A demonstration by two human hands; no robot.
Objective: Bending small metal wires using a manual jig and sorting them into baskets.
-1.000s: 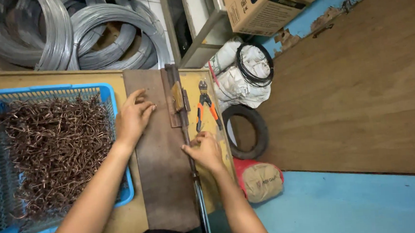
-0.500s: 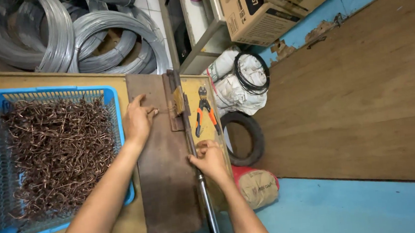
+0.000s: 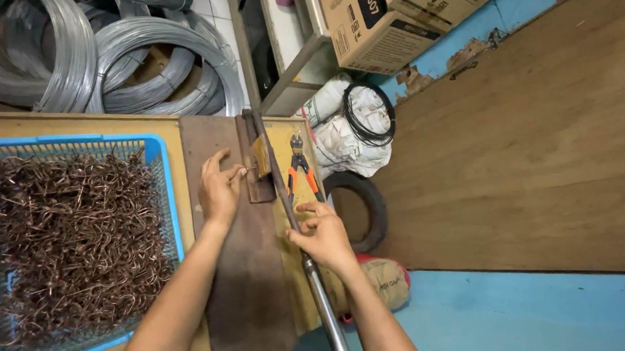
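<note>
The left hand (image 3: 219, 188) pinches a small brown bent wire piece (image 3: 248, 171) in closed fingers, steadying it against the rusty metal jig (image 3: 260, 173) on the tabletop (image 3: 70, 119). The right hand (image 3: 325, 234) grips the long grey steel lever bar (image 3: 311, 269), placed for leverage.
</note>
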